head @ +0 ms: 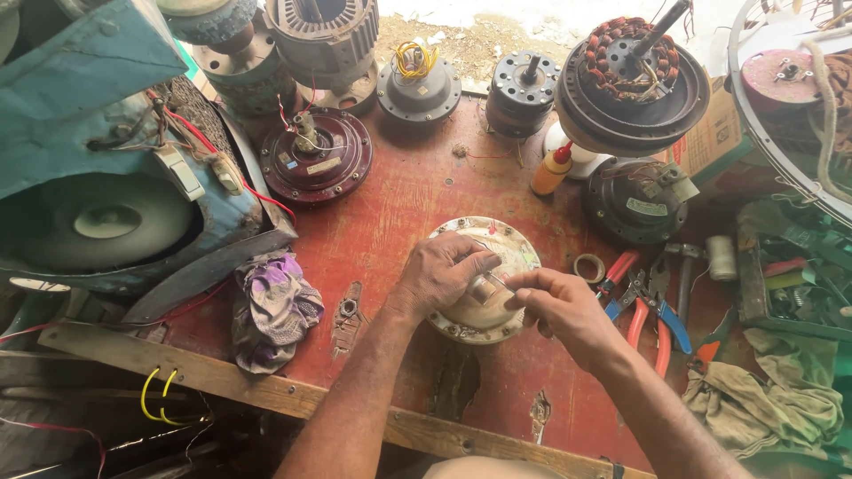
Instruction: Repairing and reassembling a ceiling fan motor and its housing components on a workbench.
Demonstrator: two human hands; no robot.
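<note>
A round cream-coloured fan motor housing [484, 232] lies flat on the worn red workbench [399, 204], near its middle. My left hand [439, 273] rests on the housing's left side, its fingers curled over the centre. My right hand [559, 303] comes in from the right and pinches something thin, like a wire or shaft end, beside a small metal cylinder [484, 288] at the hub. What exactly the fingertips hold is too small to tell.
A dark red motor [315, 158] sits at the back left, other motors [632, 75] stand along the back. A glue bottle [552, 168], tape roll [587, 267] and pliers [643, 306] lie to the right. A purple rag [271, 306] is left, a teal machine [98, 151] far left.
</note>
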